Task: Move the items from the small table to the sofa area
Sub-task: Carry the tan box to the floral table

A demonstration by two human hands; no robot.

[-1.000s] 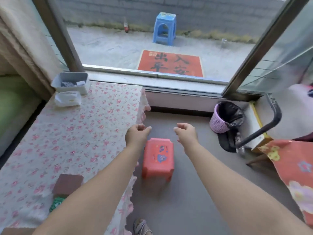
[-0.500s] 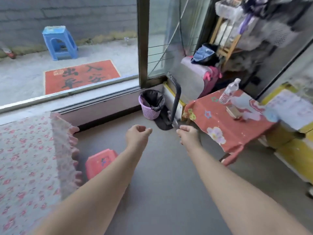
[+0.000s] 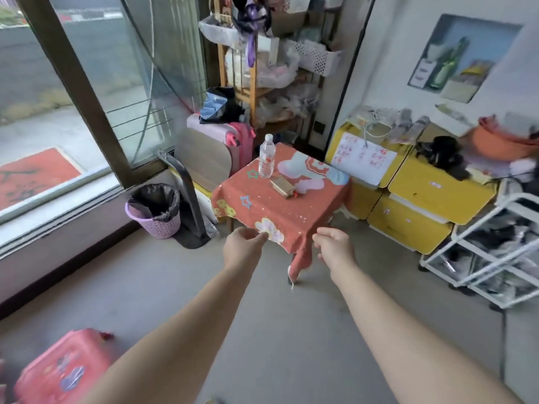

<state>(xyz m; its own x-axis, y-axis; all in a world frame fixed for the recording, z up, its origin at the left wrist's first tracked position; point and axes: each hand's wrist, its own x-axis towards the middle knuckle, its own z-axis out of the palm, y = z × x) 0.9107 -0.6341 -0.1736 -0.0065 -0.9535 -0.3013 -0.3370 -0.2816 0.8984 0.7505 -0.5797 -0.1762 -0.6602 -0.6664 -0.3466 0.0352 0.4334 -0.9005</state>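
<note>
Hovering near the tabletop, left hand and right hand show a loose, half-curled grip, holding nothing. Bottle and small box sit mid-cloth, just beside each other. Best to wrap the upright bottle round its middle so it doesn't tip.

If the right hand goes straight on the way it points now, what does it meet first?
Most likely the near hanging edge of the red cloth, just ahead of the right hand. The box and bottle lie farther back. Depth is unclear.
</note>
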